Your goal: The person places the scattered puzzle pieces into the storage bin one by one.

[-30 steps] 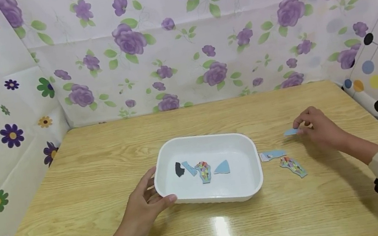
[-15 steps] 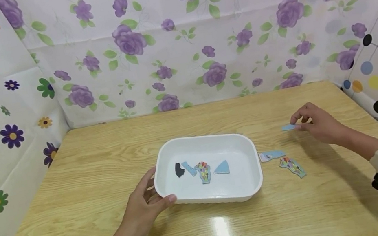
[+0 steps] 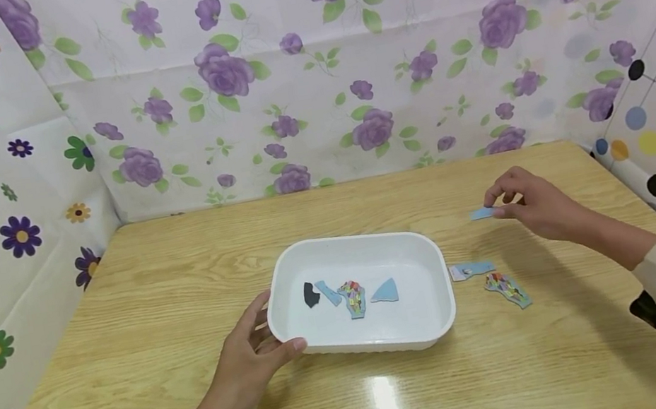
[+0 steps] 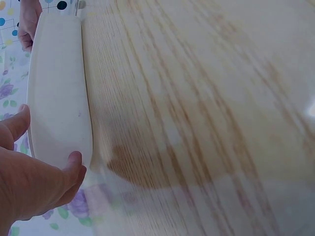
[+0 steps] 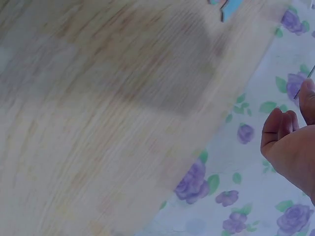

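Observation:
In the head view my left hand (image 3: pixel 247 355) grips the left end of a white plastic tub (image 3: pixel 420 283), thumb over the near rim and fingers at the side. Inside lie a black puzzle piece (image 3: pixel 311 295), a narrow blue piece (image 3: pixel 328 294), a multicoloured piece (image 3: pixel 354 298) and a blue triangular piece (image 3: pixel 385 291). My right hand (image 3: pixel 537 206) pinches a flat light-blue puzzle piece (image 3: pixel 480 214) between thumb and fingers, raised over the table right of the tub. The left wrist view shows the tub's outer wall (image 4: pixel 59 88) between thumb and fingers.
Two more pieces lie on the wooden table (image 3: pixel 194 254) by the tub's right end: a pale blue one (image 3: pixel 472 269) and a multicoloured one (image 3: pixel 508 289). A flowered sheet (image 3: pixel 295 81) hangs behind, with patterned sheets at both sides.
My right hand has moved left and up in the head view, still pinching the light-blue puzzle piece. The left hand and the tub have stayed in place.

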Tool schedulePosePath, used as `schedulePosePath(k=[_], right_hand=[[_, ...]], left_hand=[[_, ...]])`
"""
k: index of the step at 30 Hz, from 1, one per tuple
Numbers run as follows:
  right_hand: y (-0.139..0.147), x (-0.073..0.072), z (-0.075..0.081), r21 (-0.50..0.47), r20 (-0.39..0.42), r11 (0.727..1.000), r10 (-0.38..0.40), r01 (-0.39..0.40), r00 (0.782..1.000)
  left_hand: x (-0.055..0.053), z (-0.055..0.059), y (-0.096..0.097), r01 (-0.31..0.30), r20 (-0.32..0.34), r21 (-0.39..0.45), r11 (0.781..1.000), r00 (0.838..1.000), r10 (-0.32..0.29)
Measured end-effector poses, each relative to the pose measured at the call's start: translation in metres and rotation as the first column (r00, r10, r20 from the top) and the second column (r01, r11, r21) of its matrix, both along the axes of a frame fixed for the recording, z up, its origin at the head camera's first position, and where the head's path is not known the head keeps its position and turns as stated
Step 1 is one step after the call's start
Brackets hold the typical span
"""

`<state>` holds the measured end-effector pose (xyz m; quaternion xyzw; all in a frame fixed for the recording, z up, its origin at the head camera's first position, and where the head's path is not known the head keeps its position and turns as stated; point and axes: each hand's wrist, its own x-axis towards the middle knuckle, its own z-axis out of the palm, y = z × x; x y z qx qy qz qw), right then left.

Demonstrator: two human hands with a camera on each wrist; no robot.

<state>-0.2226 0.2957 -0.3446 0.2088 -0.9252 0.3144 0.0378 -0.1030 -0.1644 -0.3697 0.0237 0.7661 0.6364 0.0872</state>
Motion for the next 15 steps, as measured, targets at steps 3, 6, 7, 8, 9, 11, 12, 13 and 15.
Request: schedulePosePath(k=[3,6,7,8,9,11,12,13,15], right_hand=[[-0.008,0.001,0.004,-0.015,0.025,1.0,0.021,-0.021,0.999],[-0.015,0.003,0.004,-0.026,0.049,0.999,0.031,-0.029,0.998],[-0.017,0.004,0.004,-0.029,0.052,0.999,0.036,-0.035,0.998],[-0.019,0.004,0.003,-0.027,0.05,0.999,0.04,-0.039,0.998],[-0.02,0.004,0.003,-0.025,0.051,0.999,0.042,-0.041,0.998],[-0.022,0.004,0.004,-0.024,0.044,0.999,0.05,-0.049,0.998],[-0.024,0.004,0.005,-0.022,0.04,0.998,0.056,-0.055,0.998],[-0.025,0.004,0.006,-0.02,0.036,0.998,0.059,-0.058,0.998],[-0.029,0.005,0.009,-0.022,0.035,0.997,0.069,-0.069,0.997]], left_hand=[[0.0,0.0,0.0,-0.001,-0.002,0.004,1.0,1.0,0.001],[0.0,0.0,0.0,-0.003,-0.002,0.008,1.0,1.0,0.003],[0.001,0.001,0.0,-0.003,-0.002,0.008,1.0,1.0,0.003],[0.001,0.001,0.0,-0.002,-0.001,0.009,1.0,1.0,0.002],[0.001,0.001,0.0,-0.003,0.0,0.009,1.0,1.0,0.003],[0.001,0.001,0.0,-0.002,0.001,0.01,1.0,1.0,0.002],[0.001,0.001,0.0,-0.001,0.002,0.01,1.0,1.0,0.001],[0.001,0.001,0.0,-0.001,0.001,0.009,1.0,1.0,0.001],[0.001,0.001,0.0,-0.003,0.0,0.007,1.0,1.0,0.003]])
